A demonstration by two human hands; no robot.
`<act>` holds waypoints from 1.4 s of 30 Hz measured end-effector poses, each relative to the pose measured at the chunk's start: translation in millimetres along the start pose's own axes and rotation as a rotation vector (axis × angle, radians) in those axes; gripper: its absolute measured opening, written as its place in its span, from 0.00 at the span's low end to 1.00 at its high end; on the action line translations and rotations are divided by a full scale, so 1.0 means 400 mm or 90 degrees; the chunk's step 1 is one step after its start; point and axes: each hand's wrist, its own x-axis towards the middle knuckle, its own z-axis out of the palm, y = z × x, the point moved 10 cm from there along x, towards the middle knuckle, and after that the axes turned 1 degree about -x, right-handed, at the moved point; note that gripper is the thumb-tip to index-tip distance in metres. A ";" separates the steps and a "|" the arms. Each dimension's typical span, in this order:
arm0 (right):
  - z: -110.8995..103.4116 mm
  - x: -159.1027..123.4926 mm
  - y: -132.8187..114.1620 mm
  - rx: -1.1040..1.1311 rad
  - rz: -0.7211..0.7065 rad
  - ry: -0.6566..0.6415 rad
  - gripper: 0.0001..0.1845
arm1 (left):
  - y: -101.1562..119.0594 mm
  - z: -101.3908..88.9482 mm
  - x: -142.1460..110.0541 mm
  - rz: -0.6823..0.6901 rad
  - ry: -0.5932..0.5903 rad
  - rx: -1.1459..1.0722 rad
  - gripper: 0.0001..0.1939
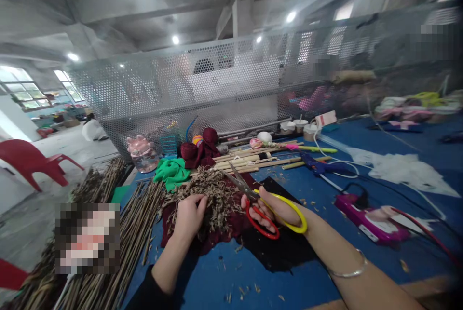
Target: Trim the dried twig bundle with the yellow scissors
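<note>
My right hand (272,204) holds a pair of scissors (249,191) by one yellow and one red handle loop; the blades are spread and point up and left. My left hand (190,218) is closed at the near left side of a heap of dried plant pieces (217,194), its fingertips among them and partly hidden. The heap lies on a dark red cloth (213,245), with a black cloth (269,247) beside it under my right hand.
Bundles of long dry stems (139,218) lie at the left. Behind the heap are wooden sticks (246,160), a green cloth (172,172) and dark red yarn (190,154). A blue glue gun (321,165), purple power strip (372,223) and cables lie right. A perforated metal screen (217,83) stands behind.
</note>
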 end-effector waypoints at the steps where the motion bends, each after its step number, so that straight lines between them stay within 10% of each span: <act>1: -0.005 -0.008 -0.015 -0.021 -0.020 0.028 0.35 | -0.014 -0.002 -0.002 -0.031 0.003 -0.023 0.18; 10: 0.015 -0.062 0.045 -0.204 0.192 -0.034 0.36 | -0.040 -0.004 -0.012 -0.130 0.008 -0.100 0.18; 20: -0.016 0.007 0.105 -0.240 0.400 -0.005 0.39 | 0.034 0.005 -0.009 0.080 -0.009 -0.017 0.13; 26: 0.001 0.048 0.089 -0.326 0.388 0.012 0.38 | 0.050 0.035 -0.021 0.106 -0.085 0.034 0.12; 34: 0.012 0.042 0.093 -0.266 0.356 0.047 0.37 | 0.030 -0.035 -0.024 0.001 0.068 0.030 0.14; 42: 0.015 0.055 0.110 -0.278 0.391 0.038 0.39 | 0.049 0.041 -0.009 0.036 -0.009 0.077 0.14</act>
